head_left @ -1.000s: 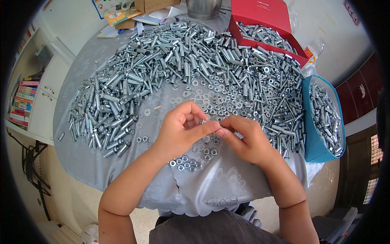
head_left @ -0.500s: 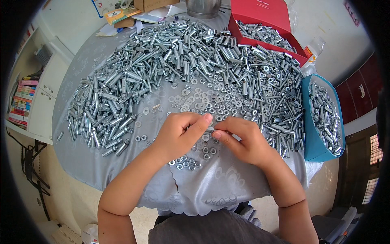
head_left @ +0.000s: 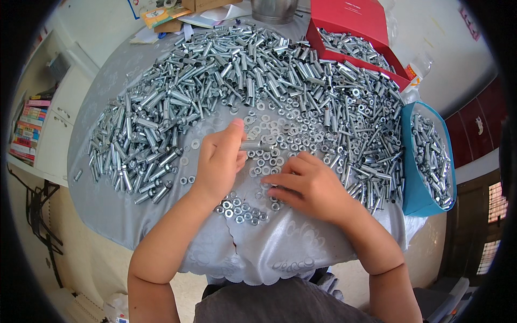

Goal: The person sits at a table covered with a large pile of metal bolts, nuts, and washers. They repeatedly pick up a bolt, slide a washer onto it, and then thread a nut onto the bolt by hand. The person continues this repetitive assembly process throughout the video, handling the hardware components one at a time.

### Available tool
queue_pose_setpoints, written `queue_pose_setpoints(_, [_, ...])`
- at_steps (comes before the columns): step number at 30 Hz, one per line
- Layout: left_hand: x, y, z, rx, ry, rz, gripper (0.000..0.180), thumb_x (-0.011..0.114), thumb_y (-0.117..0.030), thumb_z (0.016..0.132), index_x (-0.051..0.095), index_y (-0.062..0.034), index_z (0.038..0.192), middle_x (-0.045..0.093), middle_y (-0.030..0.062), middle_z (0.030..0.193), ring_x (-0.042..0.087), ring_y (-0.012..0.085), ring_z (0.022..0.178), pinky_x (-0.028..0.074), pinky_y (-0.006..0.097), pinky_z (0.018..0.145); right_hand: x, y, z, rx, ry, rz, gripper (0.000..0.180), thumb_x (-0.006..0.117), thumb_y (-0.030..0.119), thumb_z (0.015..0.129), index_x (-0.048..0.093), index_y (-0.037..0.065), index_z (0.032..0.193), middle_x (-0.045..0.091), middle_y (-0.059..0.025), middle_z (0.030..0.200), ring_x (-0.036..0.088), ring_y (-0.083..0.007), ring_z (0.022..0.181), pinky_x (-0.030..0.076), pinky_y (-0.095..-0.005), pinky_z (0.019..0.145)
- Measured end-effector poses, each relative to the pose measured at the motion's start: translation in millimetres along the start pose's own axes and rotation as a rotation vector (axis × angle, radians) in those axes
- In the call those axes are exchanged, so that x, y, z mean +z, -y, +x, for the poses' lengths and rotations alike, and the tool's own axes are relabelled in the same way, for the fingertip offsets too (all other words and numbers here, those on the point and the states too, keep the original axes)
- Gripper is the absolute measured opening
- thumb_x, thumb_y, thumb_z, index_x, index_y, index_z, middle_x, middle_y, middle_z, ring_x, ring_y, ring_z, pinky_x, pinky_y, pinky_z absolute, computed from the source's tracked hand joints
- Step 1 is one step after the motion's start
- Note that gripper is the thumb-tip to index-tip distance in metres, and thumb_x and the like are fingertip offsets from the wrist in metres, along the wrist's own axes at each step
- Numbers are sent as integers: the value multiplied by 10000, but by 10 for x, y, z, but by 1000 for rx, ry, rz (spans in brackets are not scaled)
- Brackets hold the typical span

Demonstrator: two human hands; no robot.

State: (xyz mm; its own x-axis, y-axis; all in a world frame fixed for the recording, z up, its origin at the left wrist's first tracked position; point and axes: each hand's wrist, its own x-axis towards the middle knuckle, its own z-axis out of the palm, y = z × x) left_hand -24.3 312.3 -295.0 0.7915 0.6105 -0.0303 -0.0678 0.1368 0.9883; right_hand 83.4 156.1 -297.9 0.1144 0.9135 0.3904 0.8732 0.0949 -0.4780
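My left hand (head_left: 218,161) is closed round a metal expansion bolt (head_left: 256,145), a shiny sleeve with a threaded end pointing right. Its thumb points up, and the other fingers curl under the bolt. Lower and to the right, my right hand (head_left: 312,188) reaches over the loose hardware with bent fingers, thumb and forefinger apart. Its fingertips are close to a few washers and nuts on the cloth; whether they touch one I cannot tell. Flat washers (head_left: 264,119) lie scattered beyond both hands. A small group of hex nuts (head_left: 239,211) sits between my forearms.
A large heap of metal sleeves and bolts (head_left: 247,70) curves round the far side of the grey tablecloth (head_left: 102,215). At the right stand a red box (head_left: 350,21) and a blue fabric bin (head_left: 425,199), both holding bolts. A metal pot (head_left: 274,11) stands at the back.
My hands have come apart. The left moved up and left with the bolt, now plainly visible; the right let go of it and dropped slightly lower and left toward the washers and nuts.
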Motion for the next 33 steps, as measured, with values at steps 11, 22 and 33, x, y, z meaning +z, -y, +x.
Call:
queue_pose_setpoints(11, [-6, 77, -2, 55, 35, 30, 485, 412, -332, 933, 424, -54, 536, 339, -22, 443, 309, 61, 390, 257, 227, 399, 67, 90, 17, 117, 37, -45, 159, 683, 172, 689, 644, 97, 824, 531, -41, 814, 505, -229, 788, 430, -335, 721])
queue_pose_setpoints(22, [23, 92, -17, 105, 21, 137, 495, 410, -324, 940, 402, -71, 514, 336, -32, 454, 314, 51, 406, 252, 224, 401, 7, 113, -31, 162, 119, 33, 165, 684, 148, 687, 639, 84, 831, 539, -52, 859, 508, -238, 843, 428, -354, 744])
queue_pose_setpoints(33, [8, 99, -28, 64, 98, 185, 496, 425, -348, 931, 392, -97, 505, 341, -42, 463, 308, 49, 414, 248, 223, 403, -117, 137, -8, 478, -169, 881, 117, 644, 50, 804, 556, 21, 875, 593, -21, 825, 549, -82, 739, 429, -210, 676])
